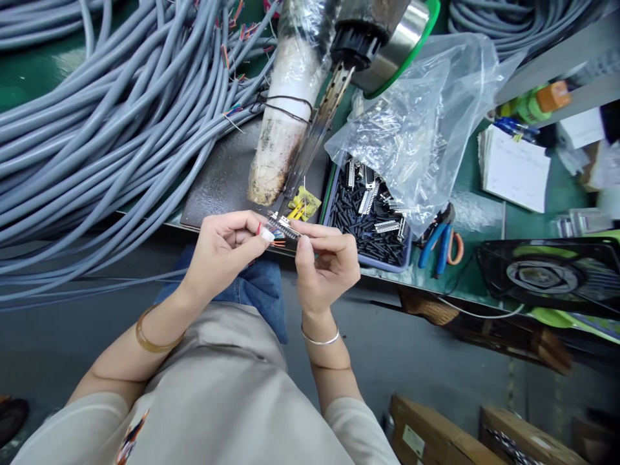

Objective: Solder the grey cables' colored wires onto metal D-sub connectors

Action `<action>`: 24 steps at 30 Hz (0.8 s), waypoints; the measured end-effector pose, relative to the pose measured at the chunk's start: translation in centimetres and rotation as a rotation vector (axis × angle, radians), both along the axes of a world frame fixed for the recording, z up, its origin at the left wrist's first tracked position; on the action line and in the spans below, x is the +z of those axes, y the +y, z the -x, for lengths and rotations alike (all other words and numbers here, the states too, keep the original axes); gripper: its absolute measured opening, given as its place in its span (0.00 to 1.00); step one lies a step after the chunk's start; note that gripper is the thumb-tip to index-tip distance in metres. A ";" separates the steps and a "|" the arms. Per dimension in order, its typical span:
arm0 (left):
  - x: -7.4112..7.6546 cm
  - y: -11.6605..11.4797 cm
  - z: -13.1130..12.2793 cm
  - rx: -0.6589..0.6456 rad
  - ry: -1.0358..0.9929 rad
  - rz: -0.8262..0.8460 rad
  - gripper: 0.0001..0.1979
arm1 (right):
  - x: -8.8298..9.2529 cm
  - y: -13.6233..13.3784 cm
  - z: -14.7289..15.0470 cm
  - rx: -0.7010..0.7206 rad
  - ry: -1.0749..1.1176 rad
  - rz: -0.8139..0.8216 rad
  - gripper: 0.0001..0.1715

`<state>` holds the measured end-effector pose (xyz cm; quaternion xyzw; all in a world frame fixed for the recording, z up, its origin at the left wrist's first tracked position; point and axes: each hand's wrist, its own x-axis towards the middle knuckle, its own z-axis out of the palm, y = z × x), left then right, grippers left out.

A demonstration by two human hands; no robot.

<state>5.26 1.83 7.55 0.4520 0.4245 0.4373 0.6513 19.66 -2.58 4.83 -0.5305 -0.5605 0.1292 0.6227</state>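
My left hand [220, 255] and my right hand [325, 266] meet at the front edge of the bench, both pinched on a small metal connector [285, 227] with short coloured wires at its left end. The left thumb and fingers press the wire end; the right thumb and forefinger grip the other end. Just above the connector hangs a thin metal strip [320, 126] coming down from a taped, wrapped tool [285, 123]. A small yellow part [304, 205] lies on the dark mat [217, 181] right behind the connector.
Thick bundles of grey cable [111, 129] cover the bench's left. A blue tray [372, 226] of black pieces and metal connectors sits right of my hands, under a clear plastic bag [416, 123]. Blue-handled pliers [438, 242], papers [513, 168], a fan [547, 274], cardboard boxes [436, 433] below.
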 end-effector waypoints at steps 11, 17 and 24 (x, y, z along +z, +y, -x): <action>0.1 0.0 -0.2 0.030 0.116 -0.120 0.08 | -0.1 0.2 0.0 0.015 -0.090 -0.040 0.06; 0.5 0.1 -0.4 0.067 0.142 -0.147 0.08 | 0.3 0.5 0.1 0.017 -0.098 -0.057 0.08; 0.7 0.2 -0.3 0.050 0.118 -0.165 0.07 | 0.4 0.5 0.0 -0.039 -0.293 -0.161 0.09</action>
